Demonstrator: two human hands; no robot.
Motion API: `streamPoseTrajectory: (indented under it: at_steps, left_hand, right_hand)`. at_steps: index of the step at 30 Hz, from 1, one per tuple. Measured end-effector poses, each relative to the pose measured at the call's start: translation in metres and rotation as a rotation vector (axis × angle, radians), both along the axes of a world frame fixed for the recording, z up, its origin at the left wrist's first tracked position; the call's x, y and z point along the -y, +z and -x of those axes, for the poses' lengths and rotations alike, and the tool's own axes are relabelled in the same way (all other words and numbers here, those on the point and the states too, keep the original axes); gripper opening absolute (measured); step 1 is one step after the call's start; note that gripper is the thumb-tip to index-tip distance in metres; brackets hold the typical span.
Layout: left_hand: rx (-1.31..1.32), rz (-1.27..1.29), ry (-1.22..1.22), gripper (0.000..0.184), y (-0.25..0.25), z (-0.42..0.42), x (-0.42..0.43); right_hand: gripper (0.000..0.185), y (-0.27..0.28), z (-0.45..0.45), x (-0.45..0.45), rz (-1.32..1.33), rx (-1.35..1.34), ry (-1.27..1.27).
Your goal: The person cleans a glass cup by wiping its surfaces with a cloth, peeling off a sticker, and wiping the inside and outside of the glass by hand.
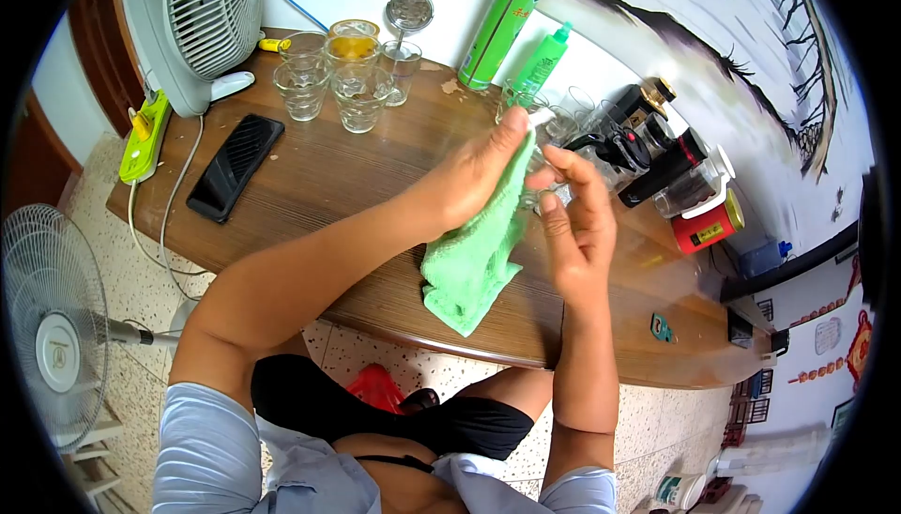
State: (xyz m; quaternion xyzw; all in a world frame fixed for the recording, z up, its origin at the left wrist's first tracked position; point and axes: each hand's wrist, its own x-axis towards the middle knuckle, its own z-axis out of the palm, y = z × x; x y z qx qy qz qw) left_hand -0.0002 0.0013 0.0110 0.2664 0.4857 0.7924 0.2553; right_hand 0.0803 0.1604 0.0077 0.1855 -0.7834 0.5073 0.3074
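Note:
My left hand (479,176) is closed on a light green cloth (469,270), its thumb pointing up near the top edge. The cloth hangs down over the front part of the wooden table. To the right of the cloth, my right hand (580,232) has its fingers and thumb bent around what looks like a clear glass (533,197), mostly hidden between the two hands. Beyond my hands, several clear glasses (360,101) stand in a group, one with amber liquid and one with a round-headed metal strainer (410,11) above it.
A black phone (235,168), lime power strip (145,138) and grey fan (202,21) are on the left. Green spray can (511,16) and green bottle (542,63) stand behind. Dark bottles (663,168), a jug (694,184) and red tin (706,224) line the right. A floor fan (58,350) stands left.

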Motion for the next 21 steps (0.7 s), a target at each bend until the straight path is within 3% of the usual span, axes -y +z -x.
streamPoseTrajectory:
  at_steps: [1,2,4,5,7,12,15,17,21]
  left_hand:
    - [-0.202,0.062,0.065,0.073,-0.01,0.008,0.001]
    - [-0.404,0.124,0.13,0.072,-0.019,0.014,-0.001]
    - [-0.387,0.112,0.135,0.072,-0.016,0.01,-0.001]
    - [-0.371,0.115,0.123,0.072,-0.014,0.009,0.0]
    - [-0.392,0.111,0.113,0.079,-0.019,0.018,-0.001]
    - [0.157,-0.061,-0.227,0.089,-0.008,0.019,0.005]
    - [0.378,-0.174,-0.397,0.081,-0.011,0.024,0.002]
    - [0.445,-0.21,-0.435,0.076,-0.019,0.027,0.0]
    - [0.36,-0.259,-0.544,0.068,-0.023,0.024,-0.002]
  right_hand:
    - [0.046,-0.002,0.003,-0.003,-0.179,-0.015,-0.042]
    - [0.043,-0.004,0.002,0.0,-0.216,-0.024,-0.07]
    - [0.039,-0.007,-0.001,0.014,-0.288,-0.041,-0.129]
    - [0.026,-0.009,-0.001,0.014,-0.321,-0.053,-0.13]
    - [0.024,-0.007,-0.004,0.016,-0.251,-0.042,-0.097]
    - [0.035,-0.01,-0.006,0.012,-0.098,0.015,0.131]
    - [0.048,-0.007,0.002,0.008,-0.228,-0.18,0.16]
    - [0.057,-0.01,0.004,0.009,-0.229,-0.246,0.164]
    - [0.046,-0.003,-0.002,0.003,-0.199,-0.193,0.028]
